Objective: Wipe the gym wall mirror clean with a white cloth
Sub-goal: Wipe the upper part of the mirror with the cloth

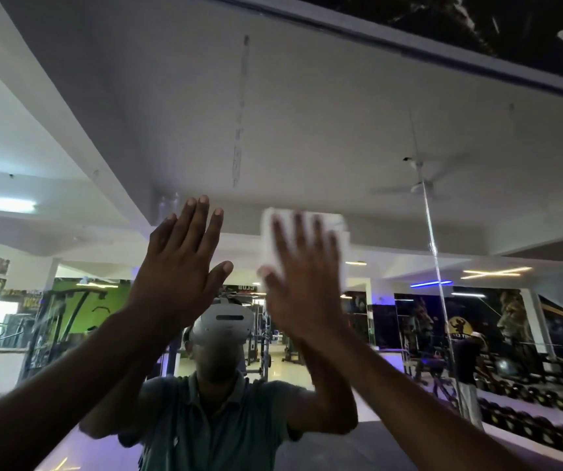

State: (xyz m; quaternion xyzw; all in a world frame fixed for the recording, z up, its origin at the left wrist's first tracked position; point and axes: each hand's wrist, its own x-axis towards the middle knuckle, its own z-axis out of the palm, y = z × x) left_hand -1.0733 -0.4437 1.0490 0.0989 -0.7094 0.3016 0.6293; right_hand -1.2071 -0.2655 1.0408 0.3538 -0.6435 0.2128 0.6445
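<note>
Head view looks up at a big wall mirror (273, 113) that fills almost all of the picture. Both arms reach up to the glass, side by side.

The left hand (179, 266) is flat, with its fingers straight and close together and the thumb sticking out to the right. It holds nothing. Its palm faces the mirror, and it looks like it rests on the glass, but that is hard to be sure of.

The right hand (302, 287) is just beside it, on the right. Its fingers are spread wide and straight, and they press a white cloth (336, 232) flat on the mirror. The cloth looks folded into a rough square. It peeks out above the fingertips and on both sides of the hand. The hand and cloth are blurry.

In the mirror, between the two arms, you can see the person in a green shirt (212, 423) with a white headset (224, 322) on the head. Behind that is the gym room, with weight machines (259, 348) far back and a shiny floor. On the right side another person (468, 368) in a dark top stands near a long row of dumbbells (545, 433). A ceiling fan (419, 188) shows high up on the right. A dark poster (477, 25) sits above the mirror's top edge.
</note>
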